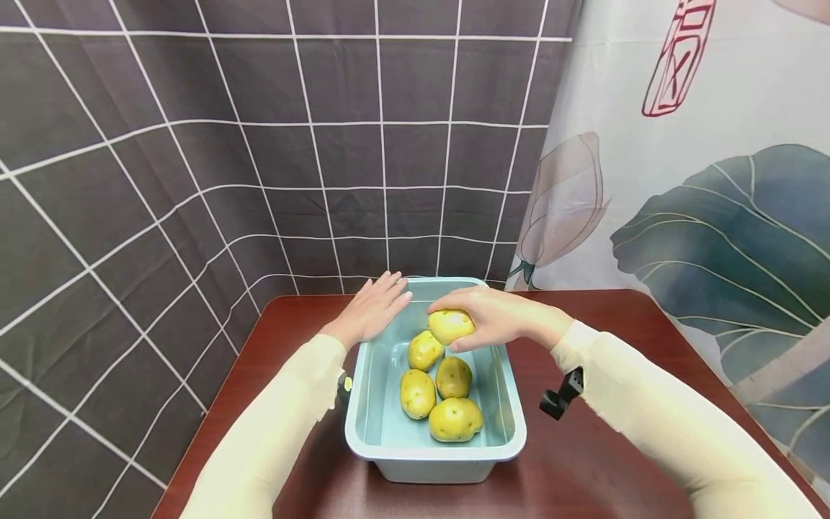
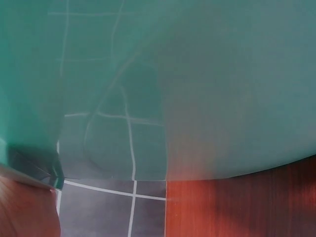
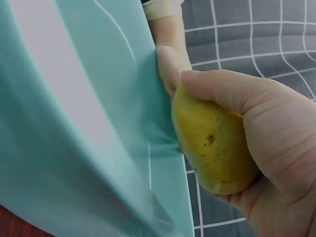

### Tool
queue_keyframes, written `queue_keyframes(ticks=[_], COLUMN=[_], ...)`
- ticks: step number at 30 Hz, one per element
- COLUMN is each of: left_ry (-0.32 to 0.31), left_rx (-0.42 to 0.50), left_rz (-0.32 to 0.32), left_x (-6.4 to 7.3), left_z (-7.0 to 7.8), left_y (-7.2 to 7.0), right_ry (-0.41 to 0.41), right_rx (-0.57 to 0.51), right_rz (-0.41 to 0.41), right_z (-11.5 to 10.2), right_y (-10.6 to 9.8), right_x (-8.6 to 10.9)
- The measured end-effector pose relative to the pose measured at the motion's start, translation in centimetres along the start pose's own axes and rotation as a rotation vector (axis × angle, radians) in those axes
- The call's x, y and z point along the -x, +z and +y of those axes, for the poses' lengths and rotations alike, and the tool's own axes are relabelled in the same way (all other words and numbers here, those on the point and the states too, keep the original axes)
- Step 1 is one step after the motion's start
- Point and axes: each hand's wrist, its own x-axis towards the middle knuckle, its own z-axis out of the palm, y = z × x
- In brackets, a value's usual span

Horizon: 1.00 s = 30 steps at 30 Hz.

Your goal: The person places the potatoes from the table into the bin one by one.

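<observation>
My right hand (image 1: 496, 315) grips a yellow potato (image 1: 450, 326) over the far part of a light blue plastic basin (image 1: 436, 454). In the right wrist view, thumb and fingers wrap around this potato (image 3: 217, 143), which has small dark specks. Several more potatoes lie in the basin, among them a round one (image 1: 454, 377) and a longer one (image 1: 456, 420) toward the near end. My left hand (image 1: 374, 310) rests at the basin's far left rim with its fingers straight. The basin's wall (image 2: 212, 89) fills most of the left wrist view, and only the edge of that hand (image 2: 27, 210) shows there.
The basin stands on a dark red-brown wooden table (image 1: 570, 461). Behind and to the left hangs a dark grey cloth (image 1: 337, 158) with white grid lines. A pale curtain (image 1: 583, 86) printed with lotus leaves hangs at the right.
</observation>
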Motion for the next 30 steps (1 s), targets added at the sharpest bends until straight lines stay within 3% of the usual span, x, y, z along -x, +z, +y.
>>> queue_keyframes(ticks=[9, 16, 30], left_ry=[-0.004, 0.005, 0.008], left_rx=[-0.037, -0.027, -0.021], left_rz=[-0.001, -0.006, -0.011], left_x=[0.0, -0.1, -0.1], left_z=[-0.1, -0.1, -0.3], left_y=[0.1, 0.1, 0.1], right_ry=[0.057, 0.098, 0.045], right_rx=[0.012, 0.017, -0.131], right_rz=[-0.217, -0.337, -0.356], right_z=[-0.6, -0.9, -0.5], right_y=[0.4, 1.7, 3.9], right_x=[-3.2, -5.1, -6.4])
